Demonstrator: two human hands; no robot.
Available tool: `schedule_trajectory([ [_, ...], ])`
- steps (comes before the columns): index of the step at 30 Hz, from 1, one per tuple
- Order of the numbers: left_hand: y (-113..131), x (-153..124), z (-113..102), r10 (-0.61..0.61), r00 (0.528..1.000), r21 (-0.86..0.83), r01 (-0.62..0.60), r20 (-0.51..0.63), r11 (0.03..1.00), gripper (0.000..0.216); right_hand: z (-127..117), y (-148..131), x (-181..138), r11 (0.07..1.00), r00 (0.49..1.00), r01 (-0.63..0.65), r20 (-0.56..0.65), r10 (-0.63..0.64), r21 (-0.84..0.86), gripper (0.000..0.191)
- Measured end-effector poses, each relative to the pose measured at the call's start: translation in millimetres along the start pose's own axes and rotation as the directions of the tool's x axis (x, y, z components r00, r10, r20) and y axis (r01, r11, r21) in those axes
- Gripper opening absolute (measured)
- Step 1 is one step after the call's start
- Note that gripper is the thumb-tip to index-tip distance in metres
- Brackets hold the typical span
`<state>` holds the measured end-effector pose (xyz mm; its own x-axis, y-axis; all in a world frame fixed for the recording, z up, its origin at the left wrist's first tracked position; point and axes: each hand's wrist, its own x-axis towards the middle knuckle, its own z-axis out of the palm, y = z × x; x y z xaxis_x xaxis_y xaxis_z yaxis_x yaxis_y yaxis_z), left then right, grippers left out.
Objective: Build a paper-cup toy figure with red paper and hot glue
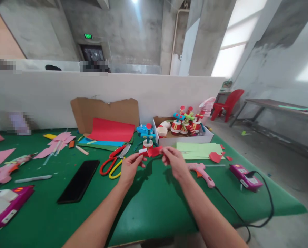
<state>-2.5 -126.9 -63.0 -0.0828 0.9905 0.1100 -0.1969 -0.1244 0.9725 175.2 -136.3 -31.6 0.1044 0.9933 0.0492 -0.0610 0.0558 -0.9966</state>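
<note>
Both my hands are raised over the green table [148, 203] and pinch one small red paper strip [154, 151] between them. My left hand [130, 167] grips its left end, where a white bit shows. My right hand [174, 162] holds the right end with closed fingers. Just behind the strip stands a small paper-cup craft figure [148, 142]. Red and yellow scissors [114, 162] lie left of my left hand. A pink glue gun [201, 172] lies right of my right hand.
A black phone [79, 181] lies at front left. A white box [185, 136] holds several cup figures. Red, blue and green paper sheets [109, 132] lean by cardboard. Pale green paper [197, 150], a purple device [245, 176] with a cable, and pink paper scraps [57, 143] lie around.
</note>
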Motion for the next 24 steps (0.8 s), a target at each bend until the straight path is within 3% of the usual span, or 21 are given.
schedule_trajectory([
  [2, 1.7, 0.1, -1.8, 0.075, 0.997, 0.060, -0.074, -0.017, 0.995, 0.034, 30.4, 10.6, 11.1, 0.983, 0.999, -0.018, -0.025, 0.023, 0.183, 0.041],
  [4, 2.2, 0.6, -3.7, 0.130, 0.991, 0.096, -0.128, -0.022, 0.987, 0.032, 43.0, 22.2, 17.0, 0.965, 0.998, 0.007, -0.062, 0.009, 0.262, 0.038],
  [13, -8.8, 1.9, -1.4, 0.036, 0.993, 0.176, -0.056, 0.112, 0.983, 0.028, 35.6, 48.3, 12.2, 0.970, 1.000, 0.004, -0.021, 0.001, 0.241, 0.024],
  [24, -11.8, 2.3, 0.3, -0.006, 0.996, 0.166, -0.009, 0.089, 0.986, 0.034, 34.7, 43.6, 13.8, 0.985, 0.998, 0.057, -0.006, -0.057, 0.164, 0.021],
])
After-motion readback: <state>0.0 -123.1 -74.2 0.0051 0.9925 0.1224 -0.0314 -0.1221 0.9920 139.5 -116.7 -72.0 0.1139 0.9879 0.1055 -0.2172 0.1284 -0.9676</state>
